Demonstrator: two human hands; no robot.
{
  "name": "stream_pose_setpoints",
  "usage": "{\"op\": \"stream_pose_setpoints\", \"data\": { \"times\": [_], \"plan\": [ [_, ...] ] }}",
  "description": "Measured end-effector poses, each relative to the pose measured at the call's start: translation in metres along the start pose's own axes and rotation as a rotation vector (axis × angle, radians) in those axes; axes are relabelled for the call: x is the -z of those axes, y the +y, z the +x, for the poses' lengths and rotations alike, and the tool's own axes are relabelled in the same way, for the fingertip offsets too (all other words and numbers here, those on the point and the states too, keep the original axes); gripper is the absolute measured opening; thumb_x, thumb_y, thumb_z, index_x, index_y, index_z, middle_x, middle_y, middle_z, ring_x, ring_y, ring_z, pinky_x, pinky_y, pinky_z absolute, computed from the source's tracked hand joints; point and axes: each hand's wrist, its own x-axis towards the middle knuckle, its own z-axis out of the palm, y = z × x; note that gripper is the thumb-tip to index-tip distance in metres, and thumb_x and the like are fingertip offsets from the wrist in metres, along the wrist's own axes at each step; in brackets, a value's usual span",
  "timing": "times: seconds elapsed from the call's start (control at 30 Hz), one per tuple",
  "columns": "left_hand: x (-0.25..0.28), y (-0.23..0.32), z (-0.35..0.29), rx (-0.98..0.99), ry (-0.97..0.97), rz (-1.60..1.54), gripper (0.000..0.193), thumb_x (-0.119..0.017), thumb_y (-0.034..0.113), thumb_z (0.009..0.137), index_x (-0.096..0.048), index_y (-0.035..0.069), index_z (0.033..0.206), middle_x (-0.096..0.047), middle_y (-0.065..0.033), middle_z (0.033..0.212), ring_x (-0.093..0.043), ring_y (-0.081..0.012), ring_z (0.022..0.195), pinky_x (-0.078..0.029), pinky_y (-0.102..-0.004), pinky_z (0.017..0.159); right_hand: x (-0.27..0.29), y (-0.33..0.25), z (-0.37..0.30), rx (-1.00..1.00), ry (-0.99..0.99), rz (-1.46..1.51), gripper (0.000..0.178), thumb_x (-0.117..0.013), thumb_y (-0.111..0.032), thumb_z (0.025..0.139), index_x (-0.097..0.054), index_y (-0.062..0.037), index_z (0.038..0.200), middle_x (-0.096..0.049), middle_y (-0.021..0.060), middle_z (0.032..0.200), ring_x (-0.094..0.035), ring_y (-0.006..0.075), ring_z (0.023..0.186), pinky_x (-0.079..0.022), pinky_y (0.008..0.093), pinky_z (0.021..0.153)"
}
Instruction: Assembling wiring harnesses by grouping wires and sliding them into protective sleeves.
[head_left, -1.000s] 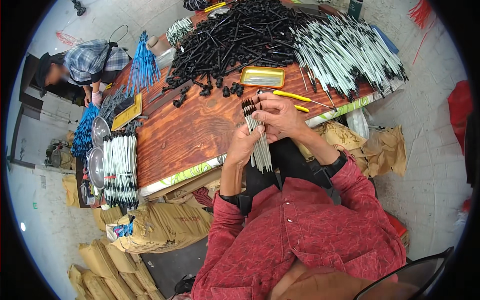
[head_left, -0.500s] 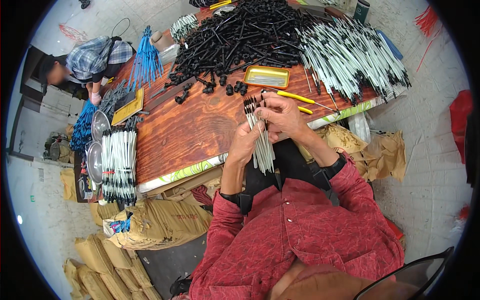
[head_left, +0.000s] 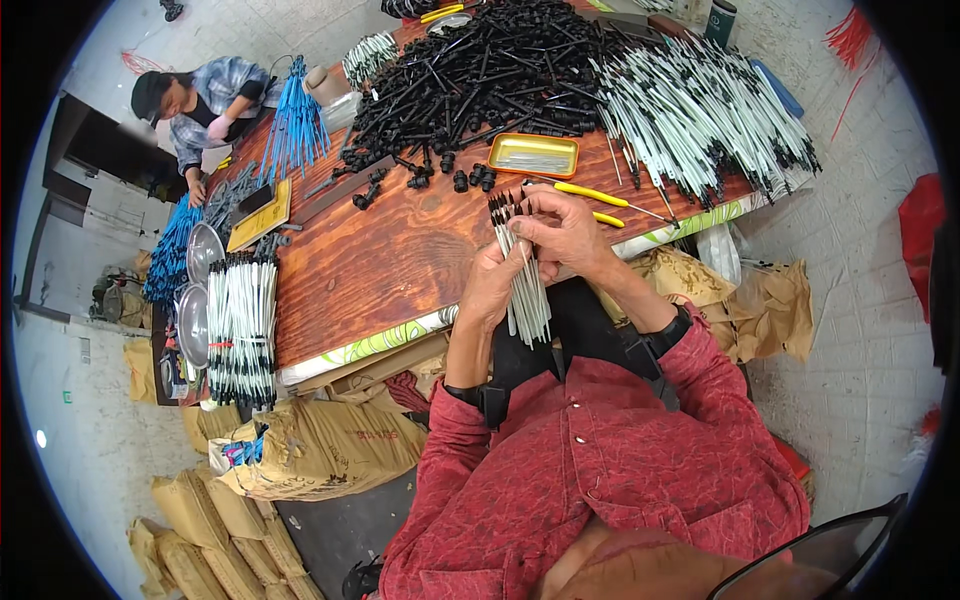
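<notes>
At the table's near edge, my left hand (head_left: 488, 284) is closed around a bundle of thin white sticks with dark pointed tips (head_left: 529, 305). The tips point up and away from me, and the pale ends hang toward my lap. My right hand (head_left: 566, 232) pinches at the tip end of the same bundle, its thumb and fingers closed there. Just beyond that hand lies a pair of yellow-handled pliers (head_left: 590, 194). A yellow-rimmed tray (head_left: 492, 153) holding thin pale pieces sits a little farther off.
Black jointed parts (head_left: 470, 75) heap at the back, beside a pile of white-and-black sticks (head_left: 695, 120). At left stand a tied stick bundle (head_left: 241, 315), clear round lids (head_left: 192, 325) and blue sticks (head_left: 294, 120). A co-worker (head_left: 215, 100) bends over the far left end. Brown sacks (head_left: 330, 445) lie below.
The co-worker has raised the head and upper body, and one gloved hand has come up from the blue sticks. My hands and the stick bundle have hardly moved.
</notes>
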Motion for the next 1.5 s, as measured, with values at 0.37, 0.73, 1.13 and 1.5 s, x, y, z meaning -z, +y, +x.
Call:
{"op": "stream_pose_setpoints", "data": {
  "times": [0.37, 0.73, 1.13, 1.5],
  "plan": [
    [0.0, -0.001, 0.0, 0.0, 0.028, 0.017, 0.032, -0.059, 0.032, 0.094, -0.059, 0.0, 0.103, -0.068, -0.0103, 0.085, -0.067, -0.0177, 0.074, -0.055, -0.0296, 0.069, 0.0, 0.0, -0.001, -0.011, 0.01, 0.033, 0.014, -0.065, -0.012, 0.087, -0.06, 0.0018, 0.084, -0.056, 0.0001, 0.07, -0.048, 0.0043, 0.039, -0.036, 0.0197, 0.032],
    [-0.01, 0.001, 0.001, -0.018, 0.108, 0.019, 0.028, -0.059, 0.028, 0.094, -0.059, 0.002, 0.104, -0.068, -0.0098, 0.085, -0.068, -0.0181, 0.073, -0.055, -0.03, 0.068, 0.002, 0.006, 0.004, 0.005, 0.021, 0.001, 0.014, -0.065, -0.012, 0.087, -0.059, -0.0006, 0.084, -0.057, 0.0009, 0.069, -0.047, 0.0037, 0.038, -0.034, 0.019, 0.032],
    [-0.006, 0.006, 0.003, 0.033, 0.113, -0.053, 0.037, -0.058, 0.025, 0.095, -0.055, -0.001, 0.122, -0.068, -0.0163, 0.097, -0.067, -0.0195, 0.08, -0.055, -0.0311, 0.073, 0.07, 0.021, 0.092, 0.307, 0.212, -1.004, 0.023, -0.061, -0.027, 0.085, -0.07, -0.0073, 0.092, -0.066, 0.0099, 0.081, -0.065, 0.0252, 0.077, -0.05, 0.0368, 0.071],
    [-0.007, 0.006, 0.003, 0.029, 0.107, -0.013, 0.038, -0.058, 0.026, 0.095, -0.055, -0.002, 0.122, -0.068, -0.016, 0.095, -0.067, -0.0193, 0.079, -0.055, -0.0304, 0.072, 0.079, 0.06, 0.133, 0.434, 0.166, -1.408, 0.016, -0.061, -0.02, 0.076, -0.069, -0.0066, 0.074, -0.065, 0.0136, 0.073, -0.064, 0.0326, 0.07, -0.05, 0.0455, 0.063]
  ]
}}
